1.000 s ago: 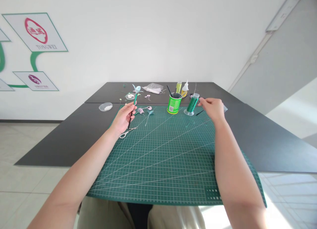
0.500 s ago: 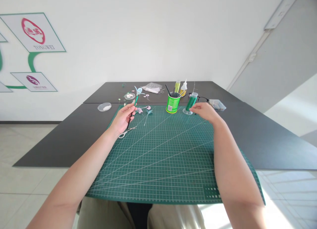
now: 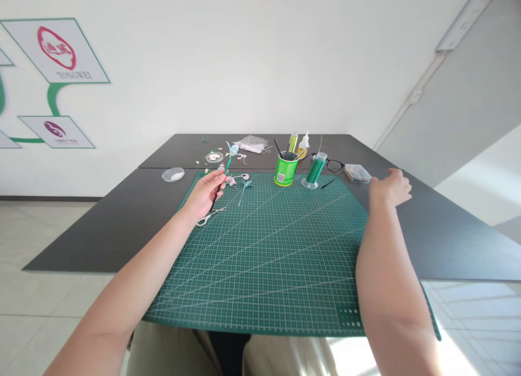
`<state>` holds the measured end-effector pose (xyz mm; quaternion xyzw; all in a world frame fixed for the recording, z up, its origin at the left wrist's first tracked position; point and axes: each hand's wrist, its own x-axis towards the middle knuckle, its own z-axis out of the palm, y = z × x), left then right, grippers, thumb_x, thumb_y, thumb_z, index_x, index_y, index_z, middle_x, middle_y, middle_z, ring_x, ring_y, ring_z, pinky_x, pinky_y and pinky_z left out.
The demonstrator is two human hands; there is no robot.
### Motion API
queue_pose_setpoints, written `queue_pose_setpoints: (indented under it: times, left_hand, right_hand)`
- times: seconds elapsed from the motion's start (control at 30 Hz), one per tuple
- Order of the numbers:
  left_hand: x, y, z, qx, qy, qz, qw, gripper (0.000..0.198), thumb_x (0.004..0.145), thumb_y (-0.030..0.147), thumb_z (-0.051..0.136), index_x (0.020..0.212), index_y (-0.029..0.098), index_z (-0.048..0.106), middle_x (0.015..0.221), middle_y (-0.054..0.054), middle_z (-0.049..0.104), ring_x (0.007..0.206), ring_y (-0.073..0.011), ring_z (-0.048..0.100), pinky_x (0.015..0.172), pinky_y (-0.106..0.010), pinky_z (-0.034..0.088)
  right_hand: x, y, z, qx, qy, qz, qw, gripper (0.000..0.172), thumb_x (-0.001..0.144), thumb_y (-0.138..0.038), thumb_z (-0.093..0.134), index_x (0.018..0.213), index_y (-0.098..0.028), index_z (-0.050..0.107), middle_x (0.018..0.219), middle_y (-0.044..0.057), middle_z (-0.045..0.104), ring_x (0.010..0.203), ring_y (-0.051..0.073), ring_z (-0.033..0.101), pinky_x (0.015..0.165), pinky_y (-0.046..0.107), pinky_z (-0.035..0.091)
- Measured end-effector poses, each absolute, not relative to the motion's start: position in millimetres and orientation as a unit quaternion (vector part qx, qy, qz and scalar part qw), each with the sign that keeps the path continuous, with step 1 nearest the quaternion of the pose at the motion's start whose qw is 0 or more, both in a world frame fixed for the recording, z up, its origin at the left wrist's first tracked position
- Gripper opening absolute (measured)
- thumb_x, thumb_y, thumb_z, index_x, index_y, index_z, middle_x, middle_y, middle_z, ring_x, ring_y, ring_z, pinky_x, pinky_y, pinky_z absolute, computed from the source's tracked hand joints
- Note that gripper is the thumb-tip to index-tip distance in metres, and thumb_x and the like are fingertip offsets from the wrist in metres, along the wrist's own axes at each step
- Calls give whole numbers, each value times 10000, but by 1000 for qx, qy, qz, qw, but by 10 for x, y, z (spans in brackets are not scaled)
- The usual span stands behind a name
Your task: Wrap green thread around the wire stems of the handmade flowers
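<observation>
My left hand (image 3: 207, 192) is closed round a thin green stem (image 3: 223, 174) topped by a pale blue petal piece (image 3: 233, 148), held upright over the left part of the green cutting mat (image 3: 264, 256). White scissors (image 3: 208, 217) lie on the mat just beneath that hand. My right hand (image 3: 389, 188) hovers over the dark table past the mat's right edge, near a small clear box (image 3: 357, 173). Its fingers are loosely curled and I see nothing in them. A green thread spool (image 3: 315, 170) stands on the mat to its left.
A green can (image 3: 284, 170) with tools, two glue bottles (image 3: 298, 143), black glasses (image 3: 331, 164), small petal pieces (image 3: 240, 179), a clear dish (image 3: 173, 174) and a plastic bag (image 3: 253, 144) lie at the far side of the black table (image 3: 448, 235). A white wall rises behind.
My right hand left the green spool and swung right, off the mat, to beside the clear box. The left hand kept the stem almost still.
</observation>
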<state>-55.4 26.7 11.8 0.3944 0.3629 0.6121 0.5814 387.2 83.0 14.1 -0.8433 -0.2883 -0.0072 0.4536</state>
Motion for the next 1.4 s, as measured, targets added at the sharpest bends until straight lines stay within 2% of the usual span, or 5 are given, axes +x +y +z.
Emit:
queue_pose_setpoints:
  times: [0.5,0.77,0.97,1.2,1.4]
  left_hand:
    - [-521,254,50,471,383,563,560,404,688,349,882,998,160,705,843,-17,666,620,-67,509,467,-156,336]
    - [-347,146,17,601,457,525,393,324,843,425,706,1048,190,622,857,-42,713,541,-89,504,437,-189,300]
    - [-270,116,-31,631,442,503,392,279,898,425,640,1054,199,593,860,-35,723,486,-76,467,442,-209,330]
    - [-246,74,-4,644,434,489,397,294,890,438,672,1047,197,612,849,-40,730,494,-83,475,476,-229,367]
    - [-226,57,-18,638,430,498,399,284,904,426,670,1056,191,619,850,-43,726,506,-81,494,461,-214,370]
  right_hand:
    - [3423,942,83,-679,-423,-200,566,559,831,-111,466,1382,-173,534,1361,198,559,1265,327,505,1061,538,324]
    - [2754,837,64,-542,-605,-232,536,519,941,-224,443,1457,-173,434,1420,224,501,1285,356,517,1044,563,364]
    - [2412,772,-30,-378,-828,-141,390,277,981,-177,448,1057,-167,715,1121,145,705,1061,278,624,923,432,459]
    - [2201,724,-165,-321,-904,-49,276,279,979,-159,472,1036,-130,743,1135,154,716,1055,288,633,944,454,483]
    - [2169,740,-226,-340,-873,69,343,293,982,-210,486,1140,-172,730,1124,129,724,1076,266,653,1048,503,468]
